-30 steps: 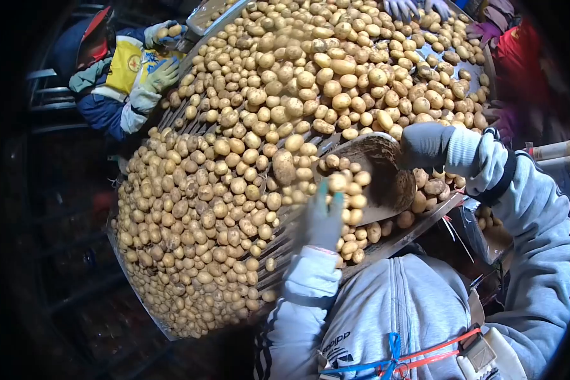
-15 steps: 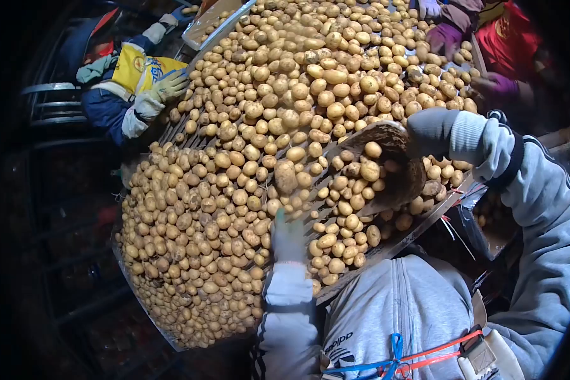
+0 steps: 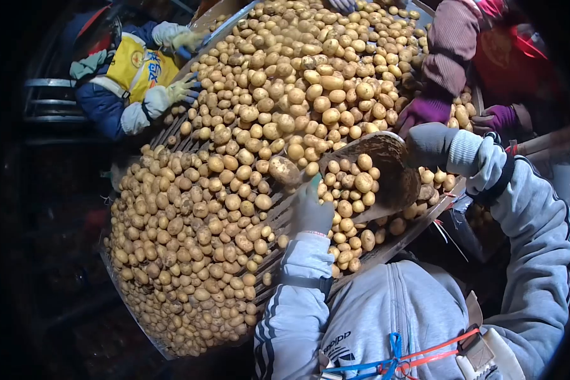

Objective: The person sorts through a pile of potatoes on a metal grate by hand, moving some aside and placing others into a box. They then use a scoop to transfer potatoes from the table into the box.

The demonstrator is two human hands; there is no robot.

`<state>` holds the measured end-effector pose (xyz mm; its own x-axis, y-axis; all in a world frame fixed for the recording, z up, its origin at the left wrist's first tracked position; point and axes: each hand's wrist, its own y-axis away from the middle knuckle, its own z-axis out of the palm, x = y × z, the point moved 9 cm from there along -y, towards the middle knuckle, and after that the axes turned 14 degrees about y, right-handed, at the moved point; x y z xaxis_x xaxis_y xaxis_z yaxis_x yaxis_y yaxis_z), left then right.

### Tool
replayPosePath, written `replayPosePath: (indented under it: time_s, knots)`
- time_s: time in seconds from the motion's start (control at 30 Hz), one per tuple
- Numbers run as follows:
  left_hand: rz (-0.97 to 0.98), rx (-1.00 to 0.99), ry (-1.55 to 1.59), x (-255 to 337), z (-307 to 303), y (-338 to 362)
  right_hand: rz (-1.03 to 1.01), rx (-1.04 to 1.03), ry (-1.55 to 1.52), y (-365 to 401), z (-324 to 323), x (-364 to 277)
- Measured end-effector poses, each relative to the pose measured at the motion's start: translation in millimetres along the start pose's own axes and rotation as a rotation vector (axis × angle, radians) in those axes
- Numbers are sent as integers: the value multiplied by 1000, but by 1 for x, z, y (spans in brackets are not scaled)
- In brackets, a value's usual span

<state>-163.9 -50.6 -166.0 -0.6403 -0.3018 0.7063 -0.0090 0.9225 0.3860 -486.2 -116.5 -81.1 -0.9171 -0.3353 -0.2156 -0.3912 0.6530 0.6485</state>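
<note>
A sloping roller table (image 3: 386, 252) is heaped with small yellow potatoes (image 3: 190, 240). My right hand (image 3: 429, 144), in a grey glove, grips the back of a dirt-caked scoop (image 3: 396, 166) that lies on the table and holds several potatoes. My left hand (image 3: 310, 210), gloved in grey with teal fingertips, rests flat on the potatoes at the scoop's open mouth, fingers pointing up the table. One larger potato (image 3: 284, 170) lies just above its fingertips. No potato is visible in the left hand.
A co-worker in a blue jacket and yellow vest (image 3: 133, 66) reaches pale-gloved hands (image 3: 182, 88) in at the table's upper left. Another person's purple-gloved hands (image 3: 424, 113) work the upper right, close to my right hand. Dark floor lies off the left edge.
My left hand moved up and right to the scoop's mouth. The scoop shifted slightly and holds more potatoes. The purple-gloved hands came closer to my right hand.
</note>
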Motion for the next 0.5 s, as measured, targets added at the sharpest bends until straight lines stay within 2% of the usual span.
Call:
replayPosePath:
  time_s: [0.07,0.17,0.2,0.23,0.27,0.3,0.33,0.4,0.5]
  knots:
    - [61,-19,112,-6,7,-5,85,-37,-109,7,5,8]
    - [103,-9,205,8,15,0,118,39,26,16,-9,0]
    - [164,35,240,15,22,-1,128,14,-1,19,-7,-5]
    - [209,-5,254,20,34,3,139,-12,-27,23,-6,-10]
    - [258,-44,272,51,34,12,154,-37,-51,26,-4,-12]
    - [303,-55,269,78,35,15,78,41,0,24,0,-15]
    - [294,-76,282,87,43,13,120,83,71,19,13,-5]
    - [227,-163,329,112,49,19,178,-47,-175,30,20,-7]
    - [398,-177,364,136,52,37,232,-85,-474,34,57,6]
